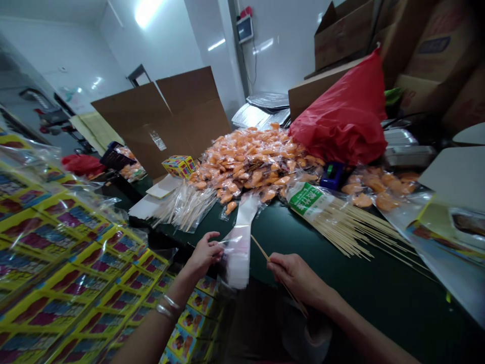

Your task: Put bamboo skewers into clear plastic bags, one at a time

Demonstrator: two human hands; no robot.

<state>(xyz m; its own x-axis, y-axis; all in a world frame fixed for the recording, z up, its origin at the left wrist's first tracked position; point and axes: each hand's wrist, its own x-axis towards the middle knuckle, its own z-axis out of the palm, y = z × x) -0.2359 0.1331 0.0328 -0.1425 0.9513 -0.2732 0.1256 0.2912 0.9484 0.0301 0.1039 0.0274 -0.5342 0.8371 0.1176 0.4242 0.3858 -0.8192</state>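
The left hand (pixel 204 254) pinches a clear plastic bag (pixel 238 258), the right hand (pixel 295 277) grips one bamboo skewer (pixel 259 247); a big heap of orange packets (pixel 246 164) is left on the counter (pixel 379 303)

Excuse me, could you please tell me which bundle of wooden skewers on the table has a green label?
The long bundle right of the right hand; the shorter bundle beyond the left hand sits in plain clear plastic.

Bamboo skewer (pixel 259 246) partly hidden behind the right hand (pixel 297 278)
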